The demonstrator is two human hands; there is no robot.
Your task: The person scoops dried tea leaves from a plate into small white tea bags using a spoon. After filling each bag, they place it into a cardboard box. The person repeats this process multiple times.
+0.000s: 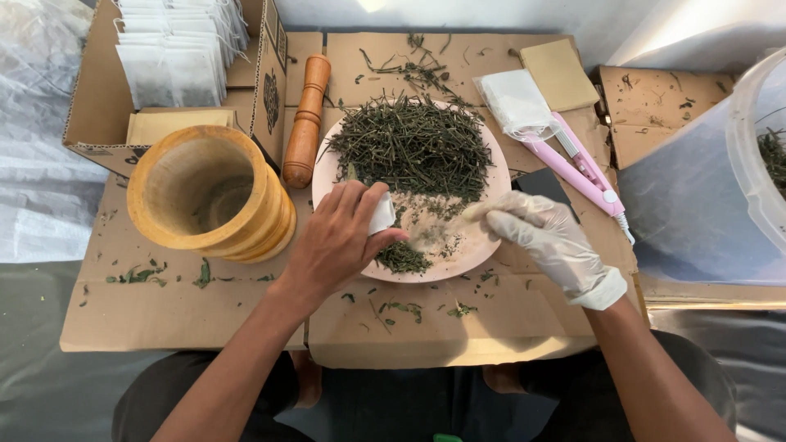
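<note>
Over one pink plate (340, 168) of dried herbs (413, 146), left hand (340, 237) pinches one white sachet (381, 214); gloved right hand (548, 239), half-curled, holds nothing visible; cardboard (164, 315) covers the floor.

Bare left hand (340, 237) curled, gloved right hand (550, 243) pinching

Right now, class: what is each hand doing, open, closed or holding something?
Left hand: closed on a small white bag over the pink plate.
Right hand, gloved: fingers together, pinching something small; what it is cannot be told.
</note>
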